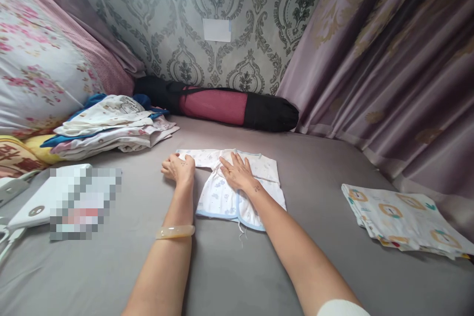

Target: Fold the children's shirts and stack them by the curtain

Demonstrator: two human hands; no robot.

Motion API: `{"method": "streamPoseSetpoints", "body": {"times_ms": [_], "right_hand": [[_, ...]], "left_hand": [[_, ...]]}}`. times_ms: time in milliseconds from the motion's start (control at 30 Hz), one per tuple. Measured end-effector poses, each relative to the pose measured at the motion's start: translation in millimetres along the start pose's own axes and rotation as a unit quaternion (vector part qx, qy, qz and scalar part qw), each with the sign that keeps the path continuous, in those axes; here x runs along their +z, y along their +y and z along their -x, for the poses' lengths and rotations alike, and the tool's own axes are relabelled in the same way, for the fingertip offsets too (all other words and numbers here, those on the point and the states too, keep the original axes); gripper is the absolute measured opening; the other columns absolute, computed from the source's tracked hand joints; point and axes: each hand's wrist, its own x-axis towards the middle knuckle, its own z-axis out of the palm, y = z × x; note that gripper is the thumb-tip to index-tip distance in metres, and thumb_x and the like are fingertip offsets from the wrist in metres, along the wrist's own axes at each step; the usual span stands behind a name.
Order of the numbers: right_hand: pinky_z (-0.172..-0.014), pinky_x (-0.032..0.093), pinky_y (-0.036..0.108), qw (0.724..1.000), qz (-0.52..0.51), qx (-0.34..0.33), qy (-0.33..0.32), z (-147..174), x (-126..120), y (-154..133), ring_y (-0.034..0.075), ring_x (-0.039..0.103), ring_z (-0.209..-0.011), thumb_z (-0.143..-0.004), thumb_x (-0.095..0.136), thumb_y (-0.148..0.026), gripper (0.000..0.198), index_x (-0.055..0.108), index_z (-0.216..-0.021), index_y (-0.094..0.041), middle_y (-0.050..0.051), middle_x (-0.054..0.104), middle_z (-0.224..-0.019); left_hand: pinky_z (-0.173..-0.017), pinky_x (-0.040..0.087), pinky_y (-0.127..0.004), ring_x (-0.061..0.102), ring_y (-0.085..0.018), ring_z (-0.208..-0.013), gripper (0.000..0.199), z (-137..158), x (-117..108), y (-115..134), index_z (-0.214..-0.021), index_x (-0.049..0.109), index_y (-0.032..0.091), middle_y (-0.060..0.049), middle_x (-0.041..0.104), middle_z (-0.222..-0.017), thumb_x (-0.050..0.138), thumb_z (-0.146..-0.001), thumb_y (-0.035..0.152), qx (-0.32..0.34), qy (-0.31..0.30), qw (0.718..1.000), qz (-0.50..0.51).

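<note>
A small white baby shirt (217, 197) with a pale print and light blue trim lies spread on the grey bed sheet. Its left sleeve stretches out to the left, and the right one seems to lie folded across the body. My left hand (178, 168) is closed on the end of the left sleeve, with a pale bangle on that wrist. Flat on the upper middle of the shirt rests my right hand (238, 172), fingers spread. Thin white ties (241, 231) hang from the shirt's lower edge.
A stack of folded clothes (114, 126) sits at the back left beside a floral pillow (44, 64). A white device (55, 197) with cables lies at left. Folded printed cloth (403, 217) is at right. A black and red long bag (218, 106) lies along the wall.
</note>
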Motion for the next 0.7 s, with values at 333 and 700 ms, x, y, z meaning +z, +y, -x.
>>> {"method": "streamPoseSetpoints", "body": {"times_ms": [333, 700], "right_hand": [[-0.117, 0.002, 0.048, 1.000, -0.001, -0.004, 0.015, 0.0, 1.2, 1.2, 0.025, 0.007, -0.150, -0.102, 0.025, -0.046, 0.050, 0.031, -0.151, -0.036, 0.008, 0.016, -0.163], [-0.117, 0.002, 0.049, 1.000, -0.008, -0.003, 0.010, 0.1, -1.3, 1.0, 0.024, 0.008, -0.150, -0.102, 0.026, -0.043, 0.049, 0.033, -0.150, -0.035, 0.007, 0.016, -0.163]], "left_hand": [[-0.101, 0.035, -0.051, 0.040, -0.042, -0.127, 0.042, -4.0, -5.7, -4.7, -0.122, 0.058, 0.010, -0.025, 0.052, -0.132, 0.050, -0.084, 0.027, 0.036, -0.013, 0.997, -0.062], [-0.097, 0.038, -0.052, 0.043, -0.040, -0.125, 0.034, -10.9, -5.5, -7.2, -0.113, 0.061, 0.013, -0.024, 0.054, -0.129, 0.052, -0.084, 0.026, 0.025, -0.002, 0.993, -0.117]]}}
